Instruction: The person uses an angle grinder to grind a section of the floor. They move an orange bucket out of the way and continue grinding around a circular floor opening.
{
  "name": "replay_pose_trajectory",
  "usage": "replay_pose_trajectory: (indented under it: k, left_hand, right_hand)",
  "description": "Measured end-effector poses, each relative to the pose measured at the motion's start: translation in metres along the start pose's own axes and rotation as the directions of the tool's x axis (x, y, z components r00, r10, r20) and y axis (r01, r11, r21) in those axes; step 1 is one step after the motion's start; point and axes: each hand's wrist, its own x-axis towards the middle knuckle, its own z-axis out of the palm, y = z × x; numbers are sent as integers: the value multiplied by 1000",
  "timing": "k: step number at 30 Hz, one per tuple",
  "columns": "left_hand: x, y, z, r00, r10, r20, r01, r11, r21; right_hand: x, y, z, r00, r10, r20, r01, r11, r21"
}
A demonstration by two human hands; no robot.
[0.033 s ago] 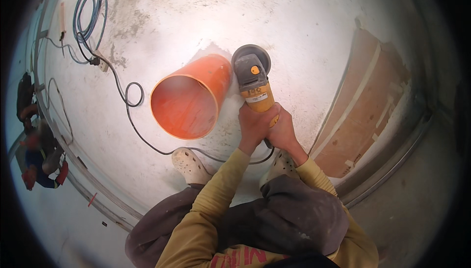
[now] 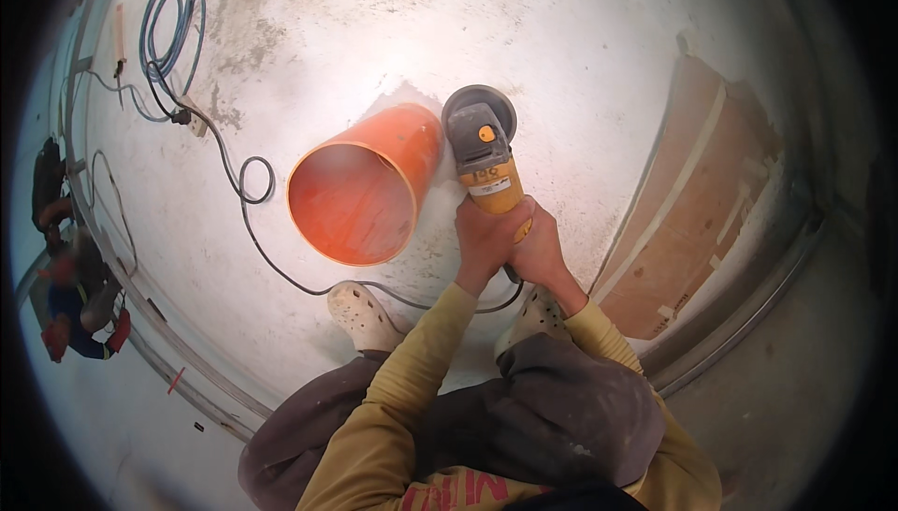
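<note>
A yellow and grey angle grinder [image 2: 482,146] with a dark round disc at its head is held low in front of me. My left hand [image 2: 486,235] is closed round its body, and my right hand [image 2: 538,244] grips its rear, overlapping the left. The grinder's head is right beside a short orange pipe [image 2: 402,137] lying on its side, open end toward me; I cannot tell whether they touch. A black cord [image 2: 262,235] runs from the tool's rear past my shoes to the left.
The pale floor [image 2: 552,34] holds a coiled blue hose [image 2: 168,20] and a power strip [image 2: 195,120] at upper left. A brown cardboard sheet [image 2: 687,202] lies at right. Metal rails edge both sides. Beyond the left rail, someone in dark clothes [image 2: 79,305] crouches.
</note>
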Motion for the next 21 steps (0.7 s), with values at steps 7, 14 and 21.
replay_pose_trajectory:
  k: [7, 14, 21]
  left_hand:
    - [5, 0, 2, 1000, -13, -2, 13, 1000, 17]
    - [-1, 2, 4, 1000, 7, 0, -7, 999, 33]
    - [-3, 2, 2, 999, 43, 4, -43, 997, 65]
  right_hand:
    - [7, 3, -1, 1000, -12, 4, 12, 999, 44]
    - [2, 0, -4, 1000, -13, 4, 13, 1000, 9]
    - [0, 7, 1, 999, -47, -10, 48, 996, 82]
